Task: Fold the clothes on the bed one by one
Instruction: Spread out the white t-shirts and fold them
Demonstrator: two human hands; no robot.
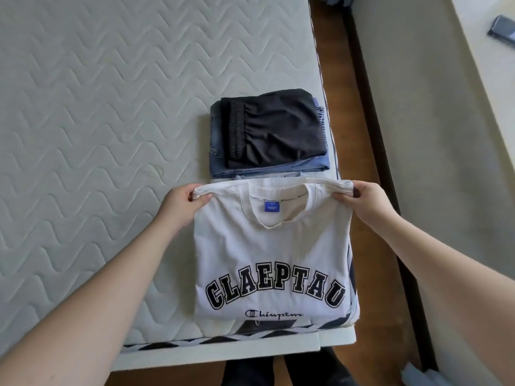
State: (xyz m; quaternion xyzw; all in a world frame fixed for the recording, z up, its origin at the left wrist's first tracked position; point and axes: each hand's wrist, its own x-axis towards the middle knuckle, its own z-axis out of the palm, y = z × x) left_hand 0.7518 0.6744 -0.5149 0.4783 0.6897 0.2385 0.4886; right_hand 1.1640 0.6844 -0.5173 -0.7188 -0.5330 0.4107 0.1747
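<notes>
The left hand (178, 203) pinched the left shoulder of the shirt (271, 254); the right hand (367, 201) pinched the right shoulder. The shirt lay flat, print up, collar away from the person, at the bed's (97, 121) near right corner. Just beyond its collar sat a folded stack (269, 132), black shorts over denim.

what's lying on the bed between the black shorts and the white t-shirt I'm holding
In the head view, folded blue denim sticks out from under the black shorts, with paler folded cloth at the white t-shirt's top edge. No bare mattress shows between them.
</notes>
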